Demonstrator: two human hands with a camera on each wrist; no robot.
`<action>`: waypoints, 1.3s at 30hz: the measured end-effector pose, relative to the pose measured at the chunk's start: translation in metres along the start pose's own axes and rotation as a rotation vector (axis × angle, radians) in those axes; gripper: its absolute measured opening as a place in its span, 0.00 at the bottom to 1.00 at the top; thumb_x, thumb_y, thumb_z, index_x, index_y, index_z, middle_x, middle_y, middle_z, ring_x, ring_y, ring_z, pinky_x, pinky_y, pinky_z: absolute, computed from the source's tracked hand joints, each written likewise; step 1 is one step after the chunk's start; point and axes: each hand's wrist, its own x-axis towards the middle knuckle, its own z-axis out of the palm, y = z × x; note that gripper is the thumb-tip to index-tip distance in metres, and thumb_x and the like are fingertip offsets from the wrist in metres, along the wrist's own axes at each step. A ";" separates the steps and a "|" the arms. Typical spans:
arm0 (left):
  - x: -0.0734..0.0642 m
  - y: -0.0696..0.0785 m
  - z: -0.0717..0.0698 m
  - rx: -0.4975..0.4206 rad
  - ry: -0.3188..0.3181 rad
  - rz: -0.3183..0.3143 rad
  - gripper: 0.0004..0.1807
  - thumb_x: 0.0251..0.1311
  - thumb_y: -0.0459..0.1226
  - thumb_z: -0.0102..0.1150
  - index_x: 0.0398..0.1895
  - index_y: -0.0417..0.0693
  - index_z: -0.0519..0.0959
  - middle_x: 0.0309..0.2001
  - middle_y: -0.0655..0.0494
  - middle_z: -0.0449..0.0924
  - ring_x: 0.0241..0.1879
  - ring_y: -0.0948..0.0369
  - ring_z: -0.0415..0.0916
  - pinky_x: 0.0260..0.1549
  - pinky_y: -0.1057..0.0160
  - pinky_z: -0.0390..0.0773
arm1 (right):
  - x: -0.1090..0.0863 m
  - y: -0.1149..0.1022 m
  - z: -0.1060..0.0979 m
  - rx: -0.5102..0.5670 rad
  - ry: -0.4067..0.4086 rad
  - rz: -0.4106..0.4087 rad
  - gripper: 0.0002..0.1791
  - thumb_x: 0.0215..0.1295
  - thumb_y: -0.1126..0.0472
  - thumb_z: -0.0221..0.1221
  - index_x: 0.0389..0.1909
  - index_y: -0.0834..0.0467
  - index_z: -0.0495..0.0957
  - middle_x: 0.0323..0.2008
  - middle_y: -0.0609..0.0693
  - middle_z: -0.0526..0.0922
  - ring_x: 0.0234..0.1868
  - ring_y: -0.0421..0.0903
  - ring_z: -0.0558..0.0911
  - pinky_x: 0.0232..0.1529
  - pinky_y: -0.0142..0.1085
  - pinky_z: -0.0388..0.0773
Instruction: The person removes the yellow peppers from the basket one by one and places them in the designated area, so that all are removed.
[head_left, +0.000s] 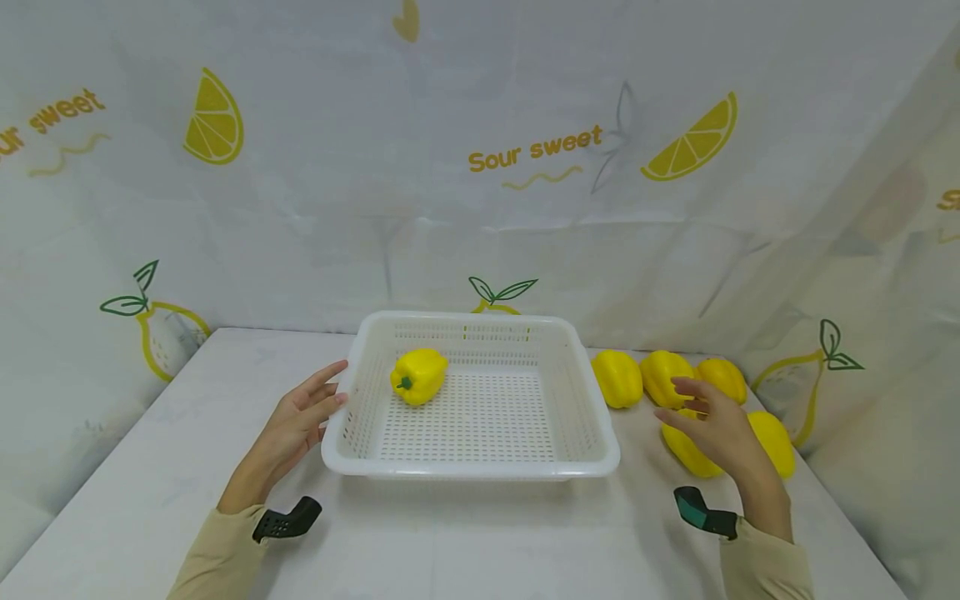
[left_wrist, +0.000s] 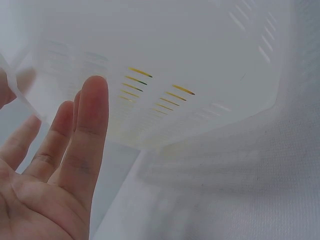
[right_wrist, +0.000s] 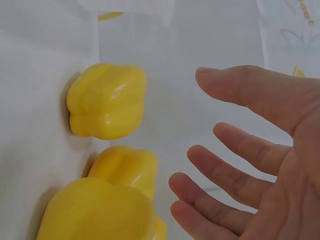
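A yellow bell pepper (head_left: 418,377) with a green stem lies in the left part of a white plastic basket (head_left: 468,468). At the basket's left side is my left hand (head_left: 295,421), its fingers extended along the outer wall, fingertips at or very near the rim. Through the wall's slots, yellow shows in the left wrist view. My right hand (head_left: 716,425) hovers over several yellow bell peppers (head_left: 618,380) right of the basket, partly covering some of them. In the right wrist view, its thumb and fingers are spread, holding nothing, with a gap to the nearest pepper (right_wrist: 107,101).
The white-covered table (head_left: 465,542) ends at a hanging white cloth (head_left: 337,192) printed with lemons and lettering, which closes off the back and sides. Black wrist cameras (head_left: 288,521) sit at both sleeves.
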 end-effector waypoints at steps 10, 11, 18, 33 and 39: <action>0.000 0.000 0.000 0.000 -0.004 0.007 0.37 0.73 0.37 0.52 0.79 0.46 0.48 0.51 0.64 0.76 0.49 0.68 0.80 0.46 0.63 0.84 | -0.003 -0.010 0.001 0.018 0.015 -0.048 0.40 0.69 0.44 0.59 0.71 0.67 0.60 0.68 0.71 0.65 0.62 0.70 0.68 0.61 0.64 0.70; 0.000 0.000 0.000 0.000 -0.004 0.007 0.37 0.73 0.37 0.52 0.79 0.46 0.48 0.51 0.64 0.76 0.49 0.68 0.80 0.46 0.63 0.84 | -0.003 -0.011 0.001 0.017 0.018 -0.053 0.40 0.70 0.45 0.59 0.71 0.67 0.60 0.67 0.71 0.65 0.62 0.70 0.69 0.61 0.64 0.70; 0.000 0.000 -0.001 -0.007 -0.008 0.002 0.37 0.73 0.37 0.52 0.79 0.46 0.48 0.51 0.64 0.76 0.49 0.68 0.80 0.47 0.63 0.84 | -0.005 -0.021 0.002 0.036 0.022 -0.064 0.40 0.69 0.44 0.59 0.71 0.66 0.60 0.68 0.70 0.66 0.63 0.71 0.70 0.61 0.63 0.71; 0.001 0.000 -0.001 -0.012 -0.001 -0.007 0.37 0.73 0.37 0.52 0.79 0.46 0.48 0.51 0.64 0.76 0.49 0.68 0.80 0.46 0.64 0.84 | -0.008 -0.036 0.007 0.051 0.092 -0.222 0.33 0.69 0.51 0.61 0.67 0.66 0.65 0.65 0.65 0.71 0.61 0.64 0.75 0.59 0.53 0.76; 0.001 0.000 0.000 -0.014 0.002 -0.010 0.37 0.73 0.37 0.52 0.79 0.46 0.48 0.50 0.65 0.76 0.49 0.68 0.80 0.46 0.64 0.84 | -0.011 -0.043 0.008 0.064 0.108 -0.268 0.31 0.69 0.51 0.61 0.66 0.63 0.67 0.62 0.65 0.74 0.59 0.63 0.77 0.57 0.50 0.77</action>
